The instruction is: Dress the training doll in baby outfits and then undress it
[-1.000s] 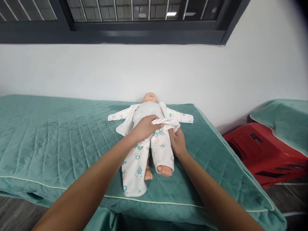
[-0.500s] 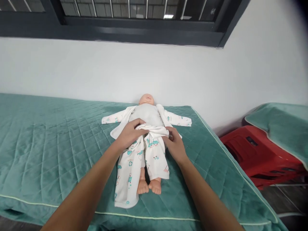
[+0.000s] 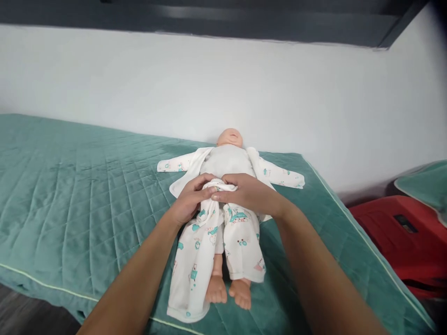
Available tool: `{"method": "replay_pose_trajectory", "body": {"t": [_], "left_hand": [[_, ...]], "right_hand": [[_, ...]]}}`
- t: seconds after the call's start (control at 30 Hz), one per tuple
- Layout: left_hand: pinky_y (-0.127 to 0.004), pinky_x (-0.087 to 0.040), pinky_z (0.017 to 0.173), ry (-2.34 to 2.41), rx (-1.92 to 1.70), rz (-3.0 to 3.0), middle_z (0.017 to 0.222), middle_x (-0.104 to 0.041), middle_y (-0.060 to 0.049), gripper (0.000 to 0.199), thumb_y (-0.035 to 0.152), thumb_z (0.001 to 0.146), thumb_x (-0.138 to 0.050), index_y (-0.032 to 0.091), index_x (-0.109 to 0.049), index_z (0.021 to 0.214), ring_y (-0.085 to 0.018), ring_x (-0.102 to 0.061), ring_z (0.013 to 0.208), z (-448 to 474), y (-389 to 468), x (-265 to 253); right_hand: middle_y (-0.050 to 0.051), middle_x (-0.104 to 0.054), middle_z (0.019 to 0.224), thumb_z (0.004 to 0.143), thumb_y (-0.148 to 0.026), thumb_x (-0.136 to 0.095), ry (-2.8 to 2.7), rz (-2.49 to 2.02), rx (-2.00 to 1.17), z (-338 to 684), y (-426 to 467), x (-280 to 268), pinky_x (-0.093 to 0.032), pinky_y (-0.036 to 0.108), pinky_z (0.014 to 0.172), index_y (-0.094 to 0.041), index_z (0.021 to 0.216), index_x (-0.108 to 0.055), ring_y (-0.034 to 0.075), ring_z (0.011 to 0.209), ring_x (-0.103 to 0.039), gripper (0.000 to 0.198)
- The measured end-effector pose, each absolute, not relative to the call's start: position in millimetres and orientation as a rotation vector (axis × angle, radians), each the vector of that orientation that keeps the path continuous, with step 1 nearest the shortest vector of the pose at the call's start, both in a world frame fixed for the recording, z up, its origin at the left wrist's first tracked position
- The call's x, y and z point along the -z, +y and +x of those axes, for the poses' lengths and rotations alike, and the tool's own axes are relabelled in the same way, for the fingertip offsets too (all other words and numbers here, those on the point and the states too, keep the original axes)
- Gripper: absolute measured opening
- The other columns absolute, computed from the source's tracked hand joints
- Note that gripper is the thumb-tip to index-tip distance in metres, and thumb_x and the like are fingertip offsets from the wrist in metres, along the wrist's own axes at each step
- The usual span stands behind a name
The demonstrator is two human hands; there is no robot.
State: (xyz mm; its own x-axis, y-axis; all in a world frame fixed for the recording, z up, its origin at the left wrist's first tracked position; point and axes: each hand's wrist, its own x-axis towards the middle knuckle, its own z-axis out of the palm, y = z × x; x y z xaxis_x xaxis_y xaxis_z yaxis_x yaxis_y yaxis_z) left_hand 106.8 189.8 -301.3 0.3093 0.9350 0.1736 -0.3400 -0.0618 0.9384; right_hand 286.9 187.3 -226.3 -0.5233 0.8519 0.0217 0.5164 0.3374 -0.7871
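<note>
A baby doll (image 3: 228, 158) lies on its back on the green quilted bed cover, feet toward me. Its white patterned jacket (image 3: 277, 174) is spread open with both sleeves out to the sides. White patterned trousers (image 3: 240, 239) cover its legs; one leg of them lies flat beside the doll's foot, while the other has a foot showing below the hem. My left hand (image 3: 193, 197) pinches the bunched waistband. Close beside it, my right hand (image 3: 246, 190) grips the same waistband near the middle of the doll's belly, fingertips almost meeting the left ones.
The green quilted cover (image 3: 87, 195) spreads across the bed, its piped edge at the front and right. A white wall (image 3: 174, 83) stands behind, below a dark window frame (image 3: 209, 21). At the right is a red plastic chair-like object (image 3: 394, 232) with green cloth over it.
My right hand has moved left from the trousers' side to the middle, next to my left hand, gathering the waistband. The view has tilted down and come closer.
</note>
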Motion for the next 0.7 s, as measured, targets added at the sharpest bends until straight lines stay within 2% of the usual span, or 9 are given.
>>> {"method": "replay_pose_trajectory", "body": {"t": [0.13,0.27,0.33,0.43,0.53,0.7], "left_hand": [[-0.022,-0.044,0.071,0.661,-1.094,1.263,0.087,-0.066,-0.001,0.031,0.042,0.080,-0.071,0.019,-0.067,0.101,-0.014,-0.059,0.079,105.0,187.2,299.8],[-0.024,-0.046,0.075,0.564,-0.927,1.315,0.100,-0.068,-0.004,0.046,0.035,0.072,-0.079,0.021,-0.064,0.113,-0.019,-0.062,0.091,101.4,185.9,292.3],[-0.025,-0.046,0.071,0.566,-0.868,1.288,0.095,-0.068,-0.004,0.047,0.032,0.067,-0.083,0.019,-0.065,0.109,-0.018,-0.063,0.084,99.2,187.7,292.8],[-0.023,-0.043,0.062,0.636,-0.883,1.222,0.079,-0.065,-0.001,0.036,0.030,0.067,-0.083,0.016,-0.066,0.097,-0.014,-0.059,0.067,97.3,192.2,300.0],[-0.022,-0.044,0.063,0.630,-1.007,1.122,0.078,-0.065,0.000,0.032,0.029,0.067,-0.082,0.016,-0.067,0.092,-0.013,-0.059,0.067,98.5,195.5,305.8],[-0.022,-0.045,0.063,0.578,-1.159,0.956,0.075,-0.063,0.001,0.027,0.029,0.068,-0.079,0.017,-0.062,0.084,-0.012,-0.058,0.066,103.6,194.6,300.9]], "right_hand": [[-0.002,-0.058,0.068,0.079,-0.045,-0.070,-1.900,-1.196,-1.236,292.8,192.5,244.0,-0.036,0.024,0.056,-0.018,0.074,-0.062,0.012,0.062,-0.051,0.029],[0.001,-0.065,0.071,0.080,-0.045,-0.070,-1.568,-1.132,-1.432,304.0,191.4,257.3,-0.041,0.025,0.057,-0.017,0.081,-0.063,0.014,0.063,-0.057,0.029],[0.001,-0.064,0.069,0.080,-0.045,-0.071,-1.497,-1.076,-1.524,304.3,190.6,259.4,-0.042,0.025,0.058,-0.017,0.080,-0.063,0.014,0.062,-0.057,0.029],[-0.002,-0.062,0.070,0.079,-0.042,-0.074,-1.439,-1.042,-1.588,301.0,189.0,259.7,-0.042,0.023,0.058,-0.018,0.080,-0.062,0.012,0.063,-0.055,0.027],[-0.003,-0.061,0.072,0.075,-0.043,-0.077,-1.474,-1.082,-1.581,298.2,186.9,257.5,-0.042,0.023,0.057,-0.019,0.082,-0.061,0.012,0.063,-0.055,0.030],[0.003,-0.070,0.096,0.069,-0.041,-0.081,-1.831,-1.164,-1.427,292.6,181.1,250.6,-0.050,0.028,0.066,-0.022,0.107,-0.068,0.021,0.084,-0.064,0.045]]}}
